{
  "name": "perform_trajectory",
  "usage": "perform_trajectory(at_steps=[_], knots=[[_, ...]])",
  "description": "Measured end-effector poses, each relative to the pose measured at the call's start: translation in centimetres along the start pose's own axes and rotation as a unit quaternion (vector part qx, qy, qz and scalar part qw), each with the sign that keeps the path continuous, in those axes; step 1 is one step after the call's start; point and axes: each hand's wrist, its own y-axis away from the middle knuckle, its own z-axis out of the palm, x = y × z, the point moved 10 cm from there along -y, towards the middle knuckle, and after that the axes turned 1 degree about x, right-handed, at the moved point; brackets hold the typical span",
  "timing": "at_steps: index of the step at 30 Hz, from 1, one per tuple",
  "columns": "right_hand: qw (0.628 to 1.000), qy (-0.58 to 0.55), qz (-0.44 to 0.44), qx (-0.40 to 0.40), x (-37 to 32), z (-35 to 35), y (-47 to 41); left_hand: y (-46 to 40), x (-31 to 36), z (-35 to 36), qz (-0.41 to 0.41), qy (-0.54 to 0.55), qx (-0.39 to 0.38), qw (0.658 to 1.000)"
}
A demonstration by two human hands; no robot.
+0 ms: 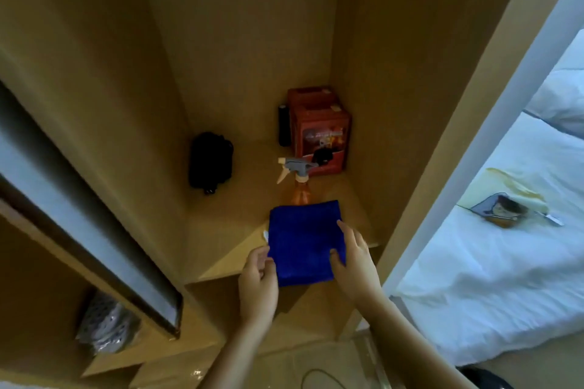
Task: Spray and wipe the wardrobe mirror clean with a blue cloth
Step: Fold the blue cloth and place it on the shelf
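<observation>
Single head cam, wide-angle, fwd-down, close over wardrobe shelf (221,262).

A bedroom is indicated: a wooden wardrobe (246,41) with open shelves and a sliding door (79,208) is seen just beside a bed (505,278) made up with white bedding and pillows (565,95).

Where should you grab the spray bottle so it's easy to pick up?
Probably by the thin neck just under the grey trigger head of the spray bottle. It stands upright behind the folded blue cloth, with the red boxes close on its right and behind. So reach over the cloth from the front or open left side, fingers round the neck.
</observation>
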Motion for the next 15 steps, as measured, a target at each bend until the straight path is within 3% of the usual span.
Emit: perform_trajectory(at_steps=[6,15], knots=[[0.994,-0.061,0.085,-0.031,4.1,0.6,-3.8,-3.7,-0.8,2.0,-0.036,0.005,0.035,0.999],[0.972,-0.105,0.197,-0.077,7.5,2.4,-8.3,-8.9,-2.3,4.8,-0.117,-0.002,0.001,0.993]])
